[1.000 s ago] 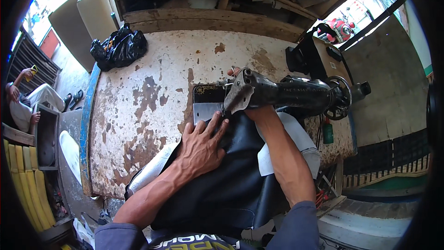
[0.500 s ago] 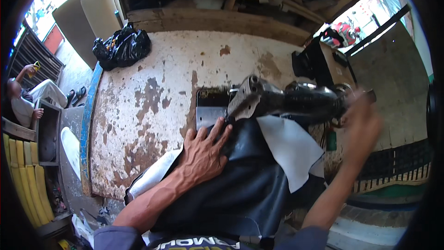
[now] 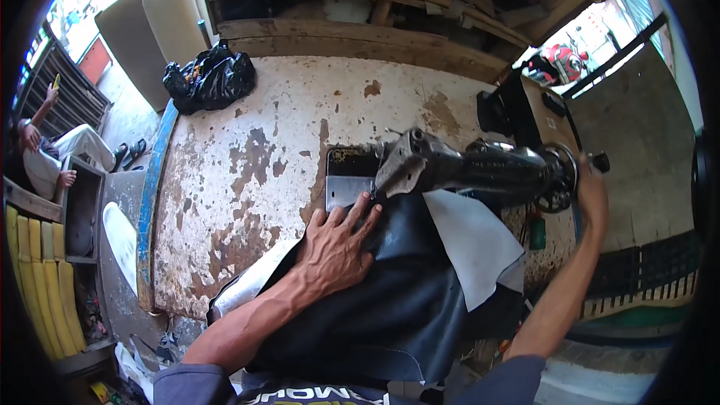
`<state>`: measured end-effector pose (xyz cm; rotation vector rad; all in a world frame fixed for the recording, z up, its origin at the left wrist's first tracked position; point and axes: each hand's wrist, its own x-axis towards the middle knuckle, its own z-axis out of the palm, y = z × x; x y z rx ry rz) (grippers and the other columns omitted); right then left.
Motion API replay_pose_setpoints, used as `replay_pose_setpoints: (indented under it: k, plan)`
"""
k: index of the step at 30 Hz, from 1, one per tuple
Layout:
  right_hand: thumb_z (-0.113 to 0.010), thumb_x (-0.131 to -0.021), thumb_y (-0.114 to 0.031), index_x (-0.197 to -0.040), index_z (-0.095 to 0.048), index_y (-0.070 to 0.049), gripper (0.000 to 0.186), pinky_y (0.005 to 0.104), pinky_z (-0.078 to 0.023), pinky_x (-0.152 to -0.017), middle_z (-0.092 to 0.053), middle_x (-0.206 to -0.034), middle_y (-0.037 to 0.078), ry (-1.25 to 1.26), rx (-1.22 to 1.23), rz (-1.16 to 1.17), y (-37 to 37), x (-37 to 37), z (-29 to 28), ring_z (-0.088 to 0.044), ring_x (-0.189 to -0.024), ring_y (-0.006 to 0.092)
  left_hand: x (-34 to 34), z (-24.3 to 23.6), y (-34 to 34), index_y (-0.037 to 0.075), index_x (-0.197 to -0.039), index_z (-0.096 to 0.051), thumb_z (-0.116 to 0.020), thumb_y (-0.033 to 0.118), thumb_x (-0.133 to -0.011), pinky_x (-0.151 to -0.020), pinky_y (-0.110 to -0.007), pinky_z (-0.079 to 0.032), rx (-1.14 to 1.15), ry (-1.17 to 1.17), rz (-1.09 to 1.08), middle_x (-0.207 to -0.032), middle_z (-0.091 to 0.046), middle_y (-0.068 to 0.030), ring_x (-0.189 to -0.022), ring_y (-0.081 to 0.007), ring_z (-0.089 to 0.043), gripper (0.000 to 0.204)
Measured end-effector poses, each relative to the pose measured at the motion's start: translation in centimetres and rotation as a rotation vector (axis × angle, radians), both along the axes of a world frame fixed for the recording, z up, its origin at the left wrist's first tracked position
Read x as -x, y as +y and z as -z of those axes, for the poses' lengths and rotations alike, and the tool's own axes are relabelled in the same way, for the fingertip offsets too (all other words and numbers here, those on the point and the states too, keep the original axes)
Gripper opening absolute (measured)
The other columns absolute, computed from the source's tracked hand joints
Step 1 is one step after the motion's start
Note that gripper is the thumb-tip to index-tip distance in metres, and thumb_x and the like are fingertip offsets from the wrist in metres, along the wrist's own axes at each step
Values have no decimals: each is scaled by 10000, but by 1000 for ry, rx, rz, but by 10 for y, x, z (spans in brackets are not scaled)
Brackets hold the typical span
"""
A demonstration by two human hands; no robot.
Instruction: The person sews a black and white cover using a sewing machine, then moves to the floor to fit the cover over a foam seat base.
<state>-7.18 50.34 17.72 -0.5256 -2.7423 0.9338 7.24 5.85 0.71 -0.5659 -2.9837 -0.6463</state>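
Observation:
A dark old sewing machine (image 3: pixel 472 168) stands on the worn table, its head over a metal bed plate (image 3: pixel 346 192). Black leather-like sheet material (image 3: pixel 397 292) runs from the needle area down over my lap. Its pale backing (image 3: pixel 472 244) shows where a corner folds over on the right. My left hand (image 3: pixel 334 246) lies flat on the sheet, fingers spread, with the fingertips close to the presser foot. On the far right, my right hand (image 3: pixel 592 193) grips the rim of the machine's handwheel (image 3: pixel 556 201); some of its fingers are hidden. The needle tip cannot be made out.
A black plastic bag (image 3: pixel 210 79) sits at the table's far left corner, near its blue edge (image 3: pixel 152 187). Wooden shelving (image 3: pixel 360 39) lines the back. A green bottle (image 3: pixel 537 231) is below the machine arm. Another person (image 3: pixel 56 154) sits at far left beside yellow foam strips (image 3: pixel 45 292).
My right hand, blurred earlier, has come to the handwheel's outer rim and shows sharply. My left hand keeps its place on the sheet. The seated person's hands have shifted, and the view has tilted slightly.

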Motion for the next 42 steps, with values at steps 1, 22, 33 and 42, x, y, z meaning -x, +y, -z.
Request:
replay_pose_setpoints:
  k: [1, 22, 33, 42]
  plan:
    - [-474, -1124, -421, -1142, -705, 87, 559, 410, -488, -912, -739, -1004, 162, 38, 53, 10, 6, 9, 4, -684, -967, 239, 4, -1, 5, 146, -1596, -486, -697, 300, -786, -961, -509, -440, -24, 4, 14, -1664, -437, -143, -1157, -321, -584, 851]
    - [-575, -1075, -359, -1536, -545, -16, 576, 510, -335, -1244, -508, -1616, 172, 66, -313, -691, -280, -165, 169, -457, -1515, 343, 74, -15, -88, 123, -1481, -605, -693, 305, -922, -1166, -478, -421, 69, 86, 761, -1618, -512, -58, -1367, -327, -543, 595]
    - [-551, -1061, -253, -1549, -534, -13, 544, 539, -314, -1257, -509, -1617, 174, 12, -286, -684, -271, -152, 169, -448, -1526, 346, 69, 0, -87, 347, -1596, -488, -596, 335, -934, -1221, -597, -327, 134, 46, 680, -1672, -455, 14, -1424, -347, -477, 671]
    - [-548, -1045, -226, -1547, -517, 10, 556, 564, -302, -1262, -501, -1603, 220, 7, -301, -734, -262, -132, 171, -439, -1514, 403, 61, -1, -81, 378, -1598, -480, -596, 321, -924, -1263, -641, -230, 120, 2, 551, -1681, -442, 20, -1461, -377, -433, 686]
